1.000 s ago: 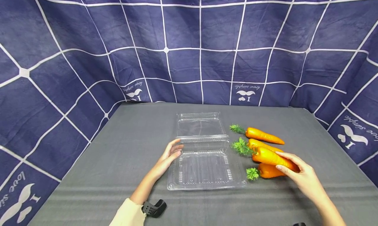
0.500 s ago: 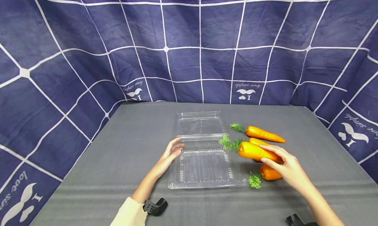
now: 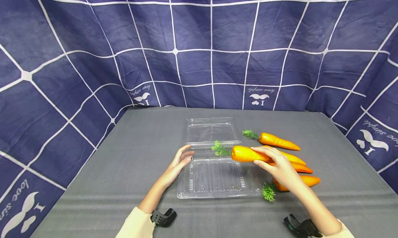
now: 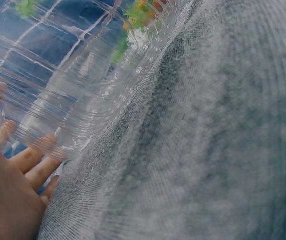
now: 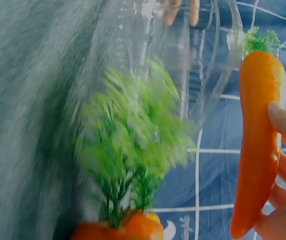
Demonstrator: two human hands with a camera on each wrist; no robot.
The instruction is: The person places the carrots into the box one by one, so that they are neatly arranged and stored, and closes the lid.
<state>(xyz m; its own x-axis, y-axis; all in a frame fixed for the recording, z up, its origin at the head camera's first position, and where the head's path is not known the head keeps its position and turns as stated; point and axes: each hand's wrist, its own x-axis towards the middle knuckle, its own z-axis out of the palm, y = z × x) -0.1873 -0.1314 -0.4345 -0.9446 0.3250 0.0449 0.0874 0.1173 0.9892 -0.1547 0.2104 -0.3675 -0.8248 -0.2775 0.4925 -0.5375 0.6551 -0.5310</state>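
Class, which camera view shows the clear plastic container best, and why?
Head: the clear plastic container lies open, both halves visible. Left wrist: only a cropped close-up; right wrist: a blurred part beyond carrot leaves.

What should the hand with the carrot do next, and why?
Maybe move the held carrot a bit left, over the clear container, because the right hand grips it, its leafy top overlaps the container in the head view, and the container lies open.
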